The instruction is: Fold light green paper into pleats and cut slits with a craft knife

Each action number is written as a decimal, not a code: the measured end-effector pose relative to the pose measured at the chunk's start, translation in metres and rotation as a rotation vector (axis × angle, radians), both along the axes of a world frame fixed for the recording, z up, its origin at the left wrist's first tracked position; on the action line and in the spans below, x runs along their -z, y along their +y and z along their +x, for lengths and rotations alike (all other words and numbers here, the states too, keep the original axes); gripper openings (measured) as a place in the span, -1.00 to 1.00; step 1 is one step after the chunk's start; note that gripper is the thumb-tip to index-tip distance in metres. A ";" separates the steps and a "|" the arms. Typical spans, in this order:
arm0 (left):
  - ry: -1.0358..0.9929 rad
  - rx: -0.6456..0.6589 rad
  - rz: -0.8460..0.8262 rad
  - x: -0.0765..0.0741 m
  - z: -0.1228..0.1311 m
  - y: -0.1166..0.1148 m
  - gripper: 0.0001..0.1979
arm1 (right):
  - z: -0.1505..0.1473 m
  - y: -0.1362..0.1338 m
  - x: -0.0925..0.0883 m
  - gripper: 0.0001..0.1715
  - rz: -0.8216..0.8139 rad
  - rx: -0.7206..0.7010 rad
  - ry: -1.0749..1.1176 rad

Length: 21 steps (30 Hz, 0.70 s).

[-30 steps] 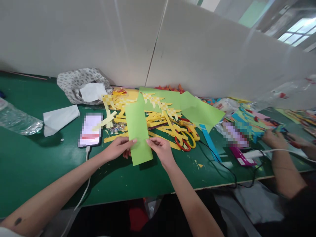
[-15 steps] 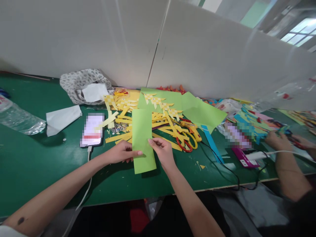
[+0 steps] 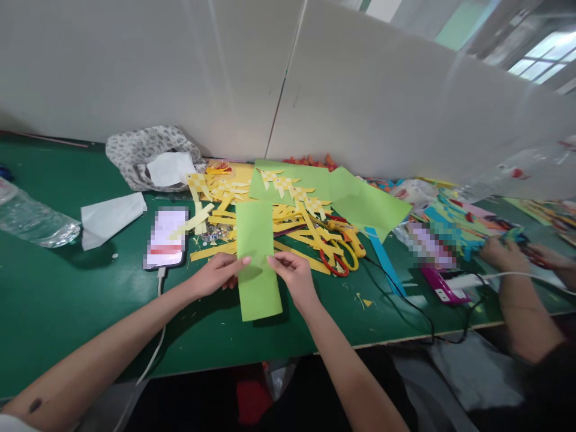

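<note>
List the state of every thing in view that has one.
left hand: pinching the left edge of the green paper strip
right hand: pinching the strip's right edge
green paper strip: flat, uncut, lengthwise
scissors: lying on the yellow paper strips, unheld
phone: screen lit, cable plugged in
water bottle: lying on its side
green sheet: creased

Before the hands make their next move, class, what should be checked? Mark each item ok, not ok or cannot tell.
1. Left hand grips one long edge of the green strip: ok.
2. Right hand pinches the opposite edge: ok.
3. Strip's far end free of yellow strips: not ok, it overlaps them.
4. Scissors apart from both hands: ok.
5. Crease in the strip: cannot tell.
</note>
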State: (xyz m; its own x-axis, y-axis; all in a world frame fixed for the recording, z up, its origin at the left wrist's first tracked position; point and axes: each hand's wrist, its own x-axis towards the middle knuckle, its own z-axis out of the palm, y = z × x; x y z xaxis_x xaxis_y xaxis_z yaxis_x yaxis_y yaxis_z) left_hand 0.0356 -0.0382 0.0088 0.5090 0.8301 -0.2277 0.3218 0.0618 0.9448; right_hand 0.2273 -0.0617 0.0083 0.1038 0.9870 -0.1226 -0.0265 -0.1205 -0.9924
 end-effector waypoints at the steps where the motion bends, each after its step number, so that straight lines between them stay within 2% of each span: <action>1: -0.008 -0.034 0.010 0.000 0.000 0.001 -0.47 | -0.001 0.000 -0.001 -0.76 -0.014 -0.031 -0.004; 3: 0.004 -0.067 0.049 0.001 0.000 0.001 -0.47 | -0.002 -0.001 -0.002 -0.75 -0.042 -0.063 0.000; 6: 0.037 -0.041 0.105 0.003 0.001 0.001 -0.47 | -0.003 -0.001 -0.001 -0.74 -0.036 -0.046 0.002; 13: 0.070 -0.073 0.119 0.004 0.002 0.000 -0.41 | -0.002 -0.001 0.003 -0.72 0.005 -0.037 -0.070; 18: 0.075 0.028 0.151 0.000 0.001 -0.002 -0.39 | -0.002 -0.002 0.002 -0.69 0.035 -0.021 -0.100; 21: 0.078 -0.016 0.128 -0.001 0.002 -0.002 -0.38 | -0.002 -0.002 0.003 -0.69 0.030 -0.039 -0.099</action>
State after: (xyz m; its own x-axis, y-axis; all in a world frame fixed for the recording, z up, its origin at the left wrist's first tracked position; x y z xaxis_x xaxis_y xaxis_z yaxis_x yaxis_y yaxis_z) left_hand 0.0374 -0.0400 0.0096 0.4809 0.8625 -0.1578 0.3940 -0.0519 0.9176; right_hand 0.2251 -0.0638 0.0051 0.0754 0.9936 -0.0840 0.0761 -0.0898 -0.9931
